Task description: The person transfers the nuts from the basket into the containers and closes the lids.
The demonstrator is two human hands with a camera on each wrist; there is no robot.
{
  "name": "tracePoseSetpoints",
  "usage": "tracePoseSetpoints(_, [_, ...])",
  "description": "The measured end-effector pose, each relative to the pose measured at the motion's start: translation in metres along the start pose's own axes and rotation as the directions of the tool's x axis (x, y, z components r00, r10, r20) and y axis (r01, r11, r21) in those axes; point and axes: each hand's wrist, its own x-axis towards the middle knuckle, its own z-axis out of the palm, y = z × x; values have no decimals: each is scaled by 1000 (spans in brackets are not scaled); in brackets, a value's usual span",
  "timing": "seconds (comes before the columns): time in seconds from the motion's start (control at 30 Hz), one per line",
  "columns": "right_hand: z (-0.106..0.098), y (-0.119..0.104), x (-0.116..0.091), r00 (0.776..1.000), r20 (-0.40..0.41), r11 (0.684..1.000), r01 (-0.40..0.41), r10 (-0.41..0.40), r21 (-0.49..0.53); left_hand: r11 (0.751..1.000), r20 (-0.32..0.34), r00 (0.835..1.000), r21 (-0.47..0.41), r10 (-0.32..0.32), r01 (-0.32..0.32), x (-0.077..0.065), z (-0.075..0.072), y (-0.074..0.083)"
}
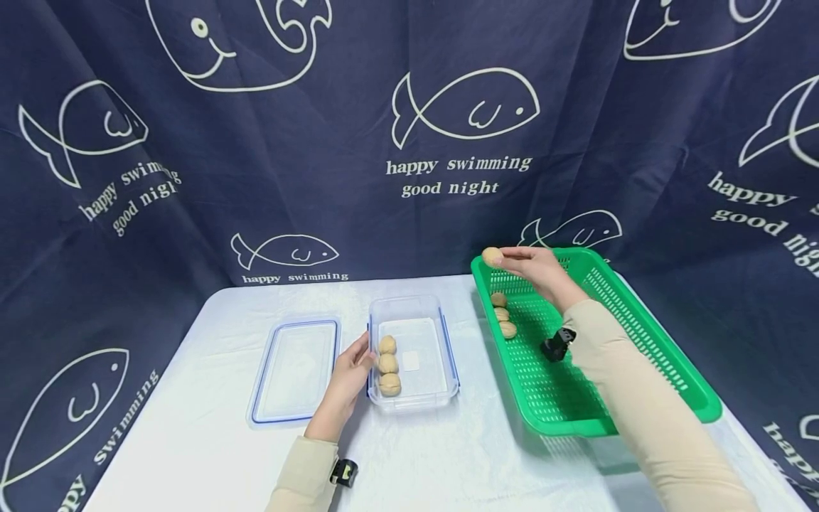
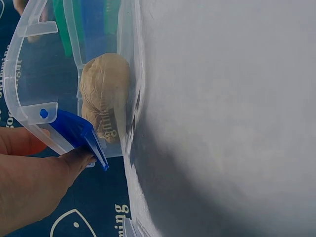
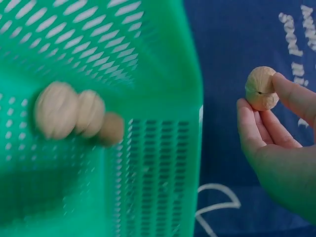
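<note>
- Walnut is hovering by the far left corner of the green basket; from the right wrist view I'm seeing it apart from the rim.
- Right hand is pinching it between thumb and fingertips, a narrow, loaded grip.
- Three more walnuts are lying in a row along the basket's left side.
- Left hand is gripping the clear box by its left side, thumb resting on a blue latch; I'm reading that as steadying.
- Inside the box, three walnuts are lining the left wall, leaving the right part bare; the lid is lying on the tabletop, left of the box.
- Step in hand, I'm judging, is carrying a single walnut from basket to box.
- Next move, by my reckoning, is calling for a leftward swing clear of the rim, then lowering into that bare part.
- Round shells are probably rolling if dropped, so I'm favouring a low release.
</note>
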Motion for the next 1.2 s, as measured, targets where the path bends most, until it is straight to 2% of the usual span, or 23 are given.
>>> tracePoseSetpoints(0.13, [14,-9,-1,1000,11,1000,13,-13,-20,1000,-8,1000,2,4,-4,0,0,-1])
tracePoseSetpoints(0.53, [54,-31,3,998,49,996,38,-42,81,1000,0,1000,-2,9,-9,1,1,0])
tracePoseSetpoints(0.7, [74,-38,5,998,59,995,19,-25,100,1000,-1,1000,3,3,-3,1,1,1])
tracePoseSetpoints(1.2, [135,-41,14,991,135,997,-8,-2,73,1000,-5,1000,11,0,0,1,0,-2])
